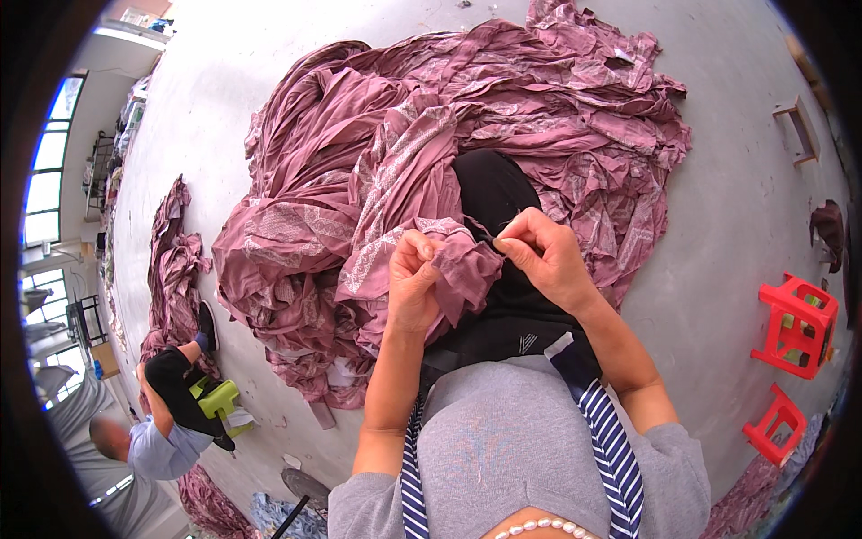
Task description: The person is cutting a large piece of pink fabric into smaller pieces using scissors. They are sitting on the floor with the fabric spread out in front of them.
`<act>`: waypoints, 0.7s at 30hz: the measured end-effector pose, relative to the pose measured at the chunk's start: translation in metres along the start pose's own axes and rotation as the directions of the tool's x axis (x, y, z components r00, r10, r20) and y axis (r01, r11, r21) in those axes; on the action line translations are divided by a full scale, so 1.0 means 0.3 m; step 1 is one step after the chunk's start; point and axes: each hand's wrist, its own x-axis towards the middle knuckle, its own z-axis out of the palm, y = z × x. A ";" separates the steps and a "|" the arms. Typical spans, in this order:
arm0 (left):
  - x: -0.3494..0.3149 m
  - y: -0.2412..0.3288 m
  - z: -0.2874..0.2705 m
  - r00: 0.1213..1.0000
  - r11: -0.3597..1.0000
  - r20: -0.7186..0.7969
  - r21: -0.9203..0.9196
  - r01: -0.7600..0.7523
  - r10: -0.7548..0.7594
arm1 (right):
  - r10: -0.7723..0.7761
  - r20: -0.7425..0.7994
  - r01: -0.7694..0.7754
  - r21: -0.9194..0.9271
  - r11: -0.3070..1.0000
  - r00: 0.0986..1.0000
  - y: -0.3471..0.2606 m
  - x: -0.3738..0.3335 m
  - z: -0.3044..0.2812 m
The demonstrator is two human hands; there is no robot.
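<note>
A big heap of dusty-pink patterned fabric spreads over the floor ahead of me, and part of it comes up across my lap. In my left hand, thumb and fingers are closed on a folded edge of this cloth; a plain pink flap hangs beside them. My right hand is just to the right of that flap, thumb and forefinger pinched together. A thin thread-like strand seems to run from the cloth to those fingertips, too fine to make out clearly. My black-clad knee shows behind both hands.
To the left, another person sits on a green stool beside a long pile of similar pink cloth. Two red plastic stools stand at the right, with a small wooden frame farther back on the grey floor.
</note>
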 end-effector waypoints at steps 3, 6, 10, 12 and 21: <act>0.009 0.023 0.024 1.000 0.999 0.014 -0.042 -0.027 0.027 | -0.031 -0.132 0.065 0.262 0.963 0.991 0.035 0.012 -0.020; 0.010 0.040 -0.005 0.998 0.992 -0.031 -0.104 -0.065 0.062 | 0.030 -0.158 0.007 0.229 0.973 0.987 0.071 0.003 -0.063; 0.005 0.057 -0.056 0.996 0.986 -0.068 -0.149 -0.076 0.066 | 0.098 -0.110 -0.095 0.029 0.995 0.989 0.155 -0.063 -0.040; 0.003 0.065 -0.066 0.995 0.977 -0.074 -0.198 -0.083 0.069 | 0.254 -0.083 -0.239 0.162 0.958 0.964 0.181 -0.107 -0.022; -0.034 0.095 -0.143 0.989 0.951 -0.095 -0.280 -0.135 0.113 | 0.420 0.066 -0.409 0.410 0.816 0.905 0.221 -0.151 0.089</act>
